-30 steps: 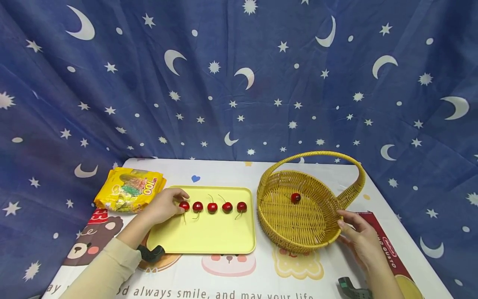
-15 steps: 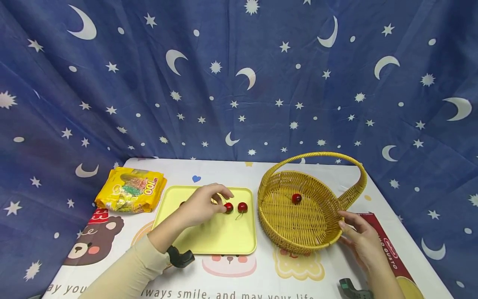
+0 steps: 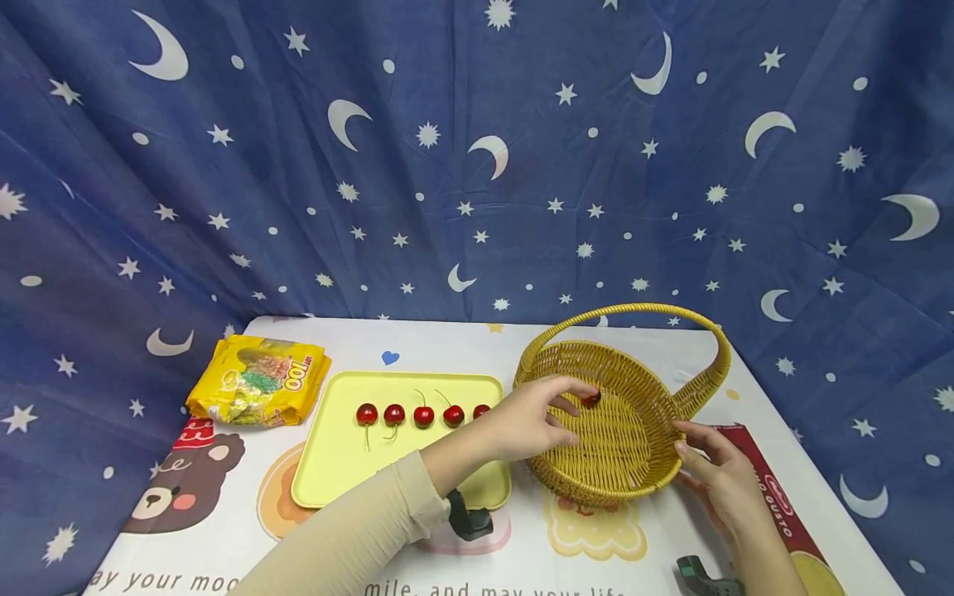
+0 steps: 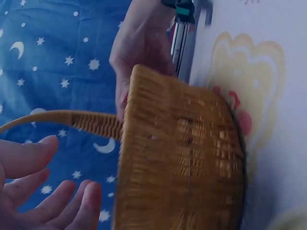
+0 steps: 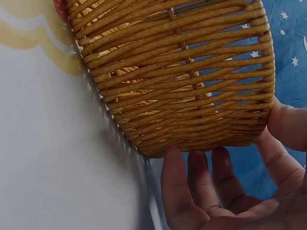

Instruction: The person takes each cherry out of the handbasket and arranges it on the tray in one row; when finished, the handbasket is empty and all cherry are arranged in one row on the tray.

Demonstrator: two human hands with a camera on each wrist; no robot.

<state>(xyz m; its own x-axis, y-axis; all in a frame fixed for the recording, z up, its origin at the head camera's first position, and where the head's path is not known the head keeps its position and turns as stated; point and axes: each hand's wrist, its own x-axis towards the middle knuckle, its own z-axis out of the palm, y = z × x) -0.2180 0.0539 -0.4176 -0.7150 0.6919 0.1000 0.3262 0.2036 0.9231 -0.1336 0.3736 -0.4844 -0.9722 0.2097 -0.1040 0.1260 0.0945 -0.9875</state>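
Note:
Over the near left rim of the yellow wicker basket (image 3: pixel 614 451) reaches my left hand (image 3: pixel 525 420). Its fingers are spread apart with nothing between them, and the fingertips overlap a single dark red cherry (image 3: pixel 592 400) inside. In the left wrist view this hand (image 4: pixel 45 191) appears beside the basket's woven wall. My right hand (image 3: pixel 719 472) grips the basket's right side below the handle, thumb at the rim and fingers against the outer weave (image 5: pixel 192 86). Several stemmed cherries (image 3: pixel 394 415) lie in a row on the pale yellow tray (image 3: pixel 328 476); my left forearm partly covers the rightmost one.
A yellow snack packet (image 3: pixel 261 379) lies at the tray's far left corner. Beneath my right arm is a dark red printed box (image 3: pixel 775 497). The basket's tall arched handle (image 3: pixel 633 307) rises above its opening. A starry blue curtain (image 3: pixel 417 165) hangs behind the table.
My left hand has left the leftmost cherry on the tray and crossed rightward over the row to the basket. The right hand has kept its hold on the basket.

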